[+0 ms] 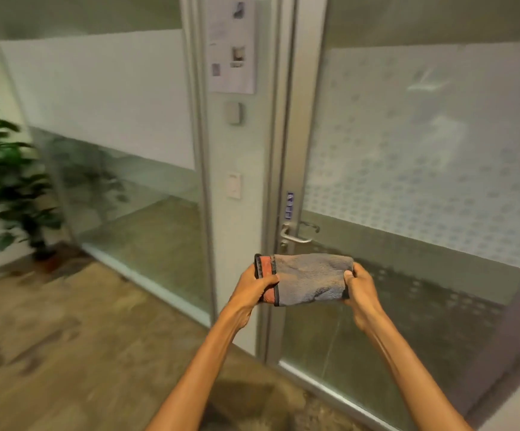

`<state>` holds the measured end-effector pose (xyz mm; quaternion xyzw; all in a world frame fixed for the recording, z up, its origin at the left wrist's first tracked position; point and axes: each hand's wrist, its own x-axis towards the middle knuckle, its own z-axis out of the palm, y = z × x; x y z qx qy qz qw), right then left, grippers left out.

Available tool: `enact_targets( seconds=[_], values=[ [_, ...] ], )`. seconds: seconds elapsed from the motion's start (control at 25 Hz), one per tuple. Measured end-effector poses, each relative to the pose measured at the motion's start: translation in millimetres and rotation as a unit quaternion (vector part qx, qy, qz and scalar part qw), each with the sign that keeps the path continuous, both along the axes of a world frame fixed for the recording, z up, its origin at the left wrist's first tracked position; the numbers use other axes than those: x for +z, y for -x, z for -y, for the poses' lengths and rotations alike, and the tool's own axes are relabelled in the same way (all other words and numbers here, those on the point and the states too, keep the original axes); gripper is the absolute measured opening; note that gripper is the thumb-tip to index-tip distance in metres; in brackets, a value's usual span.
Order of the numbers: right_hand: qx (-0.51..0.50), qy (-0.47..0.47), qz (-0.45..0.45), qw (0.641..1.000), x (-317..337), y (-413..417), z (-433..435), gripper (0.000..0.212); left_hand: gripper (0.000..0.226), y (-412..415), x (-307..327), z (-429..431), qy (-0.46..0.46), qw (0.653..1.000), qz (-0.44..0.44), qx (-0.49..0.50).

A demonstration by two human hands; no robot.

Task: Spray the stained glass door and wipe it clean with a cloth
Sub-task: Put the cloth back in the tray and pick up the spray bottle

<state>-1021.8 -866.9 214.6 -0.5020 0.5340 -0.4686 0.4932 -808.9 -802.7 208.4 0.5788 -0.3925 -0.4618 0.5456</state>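
A folded grey cloth (310,278) with an orange side and a dark hem is stretched between both hands in front of the door. My left hand (254,289) grips its orange end. My right hand (359,289) grips the grey end. Behind it stands the glass door (408,144) in a metal frame, with a frosted dotted band across the middle and clear glass below. Its lever handle (296,236) sits just above the cloth. No spray bottle is in view.
Left of the door a fixed glass wall (112,104) carries a frosted band. A post between them holds a paper notice (232,45), a card reader (234,112) and a switch (234,185). A potted plant (7,178) stands at far left on the wooden floor (66,337).
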Motion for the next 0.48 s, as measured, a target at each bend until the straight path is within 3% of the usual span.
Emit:
enact_targets(
  seconds=[0.28,0.48],
  values=[
    [0.200,-0.032,-0.028,0.979,-63.7,-188.1,-55.0,0.036,0.025,-139.9,-31.9,-146.4,-0.065,0.968,0.061,0.235],
    [0.346,-0.028,-0.056,0.936,-85.6,-341.5,-154.7,0.034,0.013,-239.9,-38.2,-292.6,-0.112,0.922,0.067,0.365]
  ],
)
